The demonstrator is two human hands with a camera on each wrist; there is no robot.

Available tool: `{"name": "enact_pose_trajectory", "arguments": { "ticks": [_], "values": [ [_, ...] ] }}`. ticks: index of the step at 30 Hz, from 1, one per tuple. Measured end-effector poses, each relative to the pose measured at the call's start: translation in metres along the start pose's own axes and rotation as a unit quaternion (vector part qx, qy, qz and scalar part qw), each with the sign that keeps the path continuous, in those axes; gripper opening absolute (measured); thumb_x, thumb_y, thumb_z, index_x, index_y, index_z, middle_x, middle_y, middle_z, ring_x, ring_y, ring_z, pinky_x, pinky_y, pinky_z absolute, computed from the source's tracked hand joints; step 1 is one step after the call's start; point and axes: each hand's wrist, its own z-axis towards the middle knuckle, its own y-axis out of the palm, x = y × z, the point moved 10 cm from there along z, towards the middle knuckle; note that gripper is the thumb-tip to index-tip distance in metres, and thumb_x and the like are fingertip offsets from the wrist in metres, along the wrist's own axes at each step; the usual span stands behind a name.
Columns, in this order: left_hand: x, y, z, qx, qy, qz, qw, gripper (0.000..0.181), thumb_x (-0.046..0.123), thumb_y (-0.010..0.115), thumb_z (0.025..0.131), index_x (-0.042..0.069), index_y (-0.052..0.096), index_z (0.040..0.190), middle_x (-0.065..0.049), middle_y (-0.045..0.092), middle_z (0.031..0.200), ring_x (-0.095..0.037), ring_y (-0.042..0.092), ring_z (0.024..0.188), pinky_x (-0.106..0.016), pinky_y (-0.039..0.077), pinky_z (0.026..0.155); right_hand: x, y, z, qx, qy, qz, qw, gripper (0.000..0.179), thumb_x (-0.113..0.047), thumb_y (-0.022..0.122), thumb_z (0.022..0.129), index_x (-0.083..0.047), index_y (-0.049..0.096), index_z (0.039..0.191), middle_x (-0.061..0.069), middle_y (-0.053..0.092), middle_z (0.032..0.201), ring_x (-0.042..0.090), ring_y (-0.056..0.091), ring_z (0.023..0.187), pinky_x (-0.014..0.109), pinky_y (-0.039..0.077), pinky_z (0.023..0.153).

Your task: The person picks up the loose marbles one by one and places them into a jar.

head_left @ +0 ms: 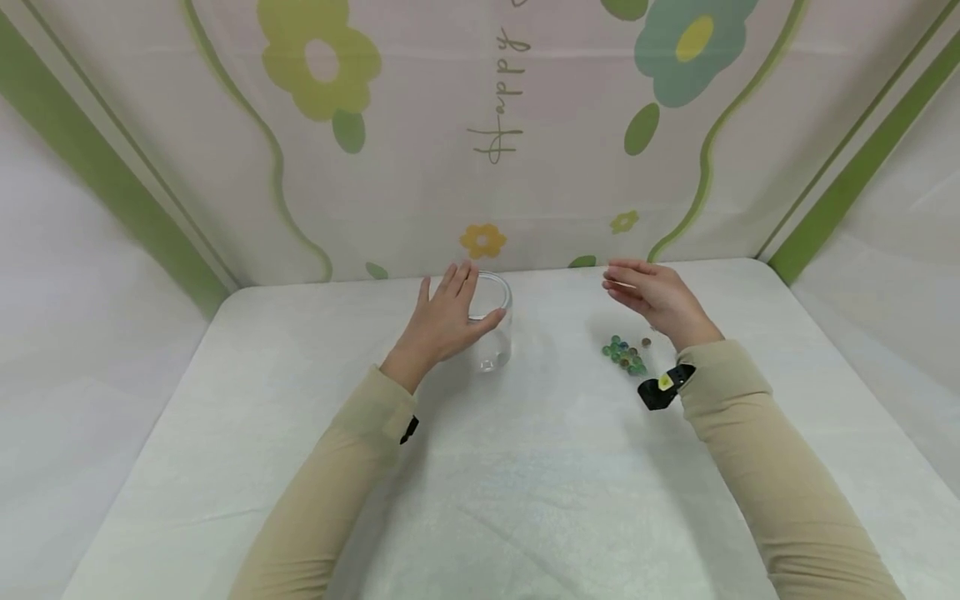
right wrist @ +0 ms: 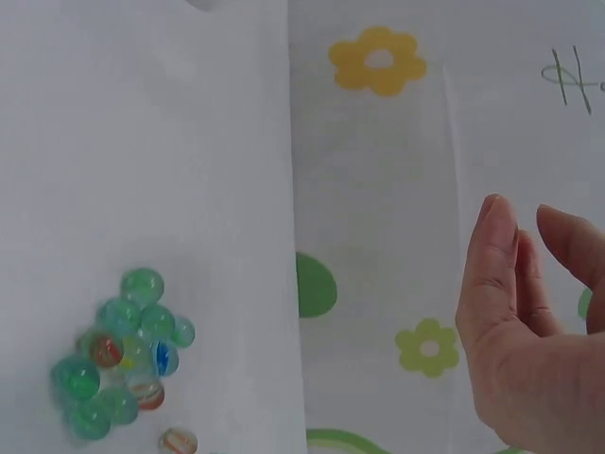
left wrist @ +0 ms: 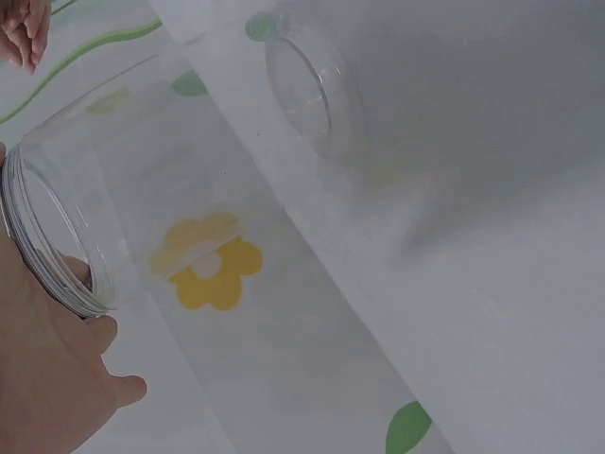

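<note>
A clear glass jar [head_left: 504, 333] stands upright on the white table, its mouth facing up. My left hand [head_left: 447, 315] rests at the jar's rim, thumb across the near side and the other fingers extended and spread along its left side. In the left wrist view the threaded rim [left wrist: 55, 251] lies against this hand. To the right, green and clear glass marbles [head_left: 626, 354], some with coloured swirls, lie in a cluster. Above and behind them hovers my right hand [head_left: 654, 298], fingers nearly straight and together. The right wrist view shows its thumb [right wrist: 572, 241] apart from the fingers, with nothing between them.
A single marble [head_left: 647, 342] lies just off the cluster. Behind the table's back edge hangs a cloth [head_left: 420, 192] printed with flowers and lettering. A black wrist camera [head_left: 658, 394] sticks out from the right cuff, near the marbles.
</note>
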Motion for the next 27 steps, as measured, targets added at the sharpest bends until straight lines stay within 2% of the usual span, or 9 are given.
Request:
{"name": "enact_pose_trajectory", "arguments": {
  "ticks": [3,8,13,20,24,27],
  "values": [
    [0.001,-0.001,0.0,-0.001,0.0,-0.001,1.0,0.085,0.064,0.033,0.095,0.009,0.008,0.155,-0.004,0.003,0.163,-0.022,0.002,0.152,-0.055,0.0,0.121,0.005,-0.021,-0.001,0.011,0.014,0.008,0.9998,0.034,-0.013,0.06,0.093,-0.01,0.049,0.125,-0.009,0.066,0.093,0.002,0.064,0.089,0.013,0.052,0.084],
    [0.002,-0.001,0.0,-0.002,0.003,-0.001,1.0,0.089,0.066,0.035,0.092,0.008,0.009,0.155,-0.005,0.004,0.163,-0.022,0.003,0.152,-0.056,0.0,0.12,0.018,-0.053,0.001,0.024,0.036,0.019,0.9989,0.032,-0.009,0.056,0.094,-0.011,0.048,0.125,-0.01,0.068,0.089,0.001,0.064,0.088,0.013,0.052,0.082],
    [0.003,-0.001,0.0,-0.003,0.003,-0.003,1.0,0.09,0.067,0.036,0.091,0.009,0.009,0.155,-0.005,0.004,0.163,-0.022,0.003,0.152,-0.055,-0.001,0.12,0.033,-0.084,0.001,0.049,0.061,-0.009,0.9969,0.053,-0.009,0.054,0.096,-0.01,0.033,0.144,-0.014,0.066,0.086,-0.002,0.064,0.085,0.012,0.052,0.083],
    [0.005,0.0,-0.001,-0.007,0.003,-0.005,1.0,0.091,0.068,0.037,0.091,0.009,0.009,0.155,-0.004,0.002,0.163,-0.022,0.001,0.152,-0.056,-0.002,0.12,0.05,-0.115,-0.007,0.075,0.091,-0.028,0.9926,0.066,-0.01,0.059,0.093,-0.009,0.024,0.15,-0.018,0.065,0.08,-0.004,0.063,0.081,0.013,0.052,0.081],
    [0.007,0.0,-0.002,-0.009,0.003,-0.004,0.9999,0.091,0.067,0.037,0.09,0.01,0.008,0.155,-0.004,0.002,0.163,-0.022,0.001,0.152,-0.055,-0.002,0.12,0.056,-0.128,-0.01,0.078,0.091,-0.073,0.9901,0.067,-0.01,0.056,0.095,-0.003,0.019,0.151,-0.021,0.063,0.078,-0.007,0.063,0.079,0.012,0.052,0.079],
    [0.007,0.0,-0.002,-0.01,0.002,-0.004,0.9999,0.091,0.067,0.037,0.09,0.01,0.008,0.155,-0.004,0.002,0.163,-0.021,0.001,0.152,-0.055,-0.002,0.12,0.06,-0.136,-0.012,0.077,0.085,-0.131,0.9846,0.067,-0.013,0.053,0.097,0.002,0.016,0.151,-0.025,0.061,0.077,-0.011,0.061,0.077,0.011,0.051,0.077]
  ]
}}
